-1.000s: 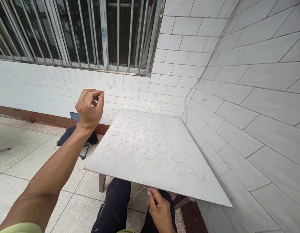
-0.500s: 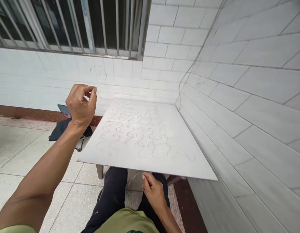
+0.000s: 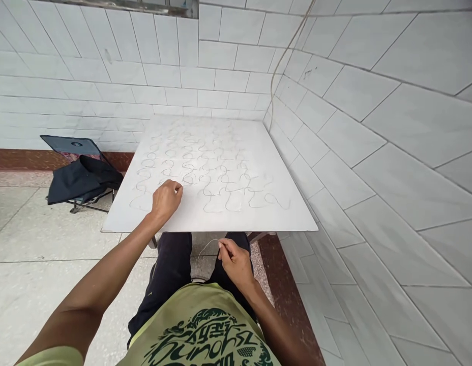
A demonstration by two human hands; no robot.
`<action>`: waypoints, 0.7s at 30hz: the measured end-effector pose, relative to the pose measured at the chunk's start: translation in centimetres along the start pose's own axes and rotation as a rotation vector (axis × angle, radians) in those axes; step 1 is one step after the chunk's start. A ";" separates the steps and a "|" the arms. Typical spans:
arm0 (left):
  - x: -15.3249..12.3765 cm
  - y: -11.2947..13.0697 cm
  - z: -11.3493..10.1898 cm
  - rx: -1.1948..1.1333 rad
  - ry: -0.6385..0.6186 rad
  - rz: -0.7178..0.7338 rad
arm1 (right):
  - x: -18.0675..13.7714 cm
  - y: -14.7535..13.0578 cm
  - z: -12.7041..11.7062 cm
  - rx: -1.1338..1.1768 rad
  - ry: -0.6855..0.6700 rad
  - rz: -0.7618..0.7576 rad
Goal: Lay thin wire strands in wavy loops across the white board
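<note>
A white board (image 3: 282,213) lies flat in front of me, its surface covered with several thin wavy strands (image 3: 205,178) laid in rows. My left hand (image 3: 165,200) rests low over the board's near left part, fingers pinched together on a thin strand. My right hand (image 3: 234,260) sits below the board's front edge, over my lap, fingers closed on another fine strand (image 3: 206,246) that curls off to the left.
White tiled walls close in behind the board and along its right side. A thin cord (image 3: 282,56) hangs down the wall corner. A folding stool (image 3: 74,147) with dark cloth (image 3: 81,178) on it stands on the terrazzo floor at left.
My left hand has come down from the air near the window to the board, still pinched. The view has tilted down. My right hand has stayed by my lap.
</note>
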State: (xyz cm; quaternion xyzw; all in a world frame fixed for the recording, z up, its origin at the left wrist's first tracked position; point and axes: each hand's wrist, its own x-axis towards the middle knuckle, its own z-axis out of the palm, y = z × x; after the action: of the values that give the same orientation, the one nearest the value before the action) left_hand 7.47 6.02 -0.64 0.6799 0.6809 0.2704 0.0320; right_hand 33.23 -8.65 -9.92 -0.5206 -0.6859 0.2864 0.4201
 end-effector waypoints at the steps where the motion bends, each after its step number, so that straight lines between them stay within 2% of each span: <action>1: -0.3 0.2 0.5 0.010 -0.022 -0.004 | 0.0 0.1 0.0 0.000 0.002 0.007; 6: -1.5 0.5 1.9 0.062 -0.108 -0.033 | -0.1 0.3 -0.2 0.009 0.012 0.014; 13: -1.9 0.0 2.0 0.116 -0.193 -0.084 | 0.1 -0.1 -0.6 -0.029 0.009 0.012; 19: -3.3 1.6 1.9 0.096 -0.117 -0.069 | 0.1 -0.1 -0.5 0.001 -0.006 0.025; 21: -3.2 1.3 1.3 0.061 -0.090 -0.049 | -0.1 0.0 -0.5 0.001 -0.009 0.036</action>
State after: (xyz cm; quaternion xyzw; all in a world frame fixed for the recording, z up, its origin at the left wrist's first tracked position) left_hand 9.42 3.34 -2.19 0.6751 0.7031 0.2181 0.0484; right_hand 33.69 -8.78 -9.71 -0.5313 -0.6782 0.2964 0.4122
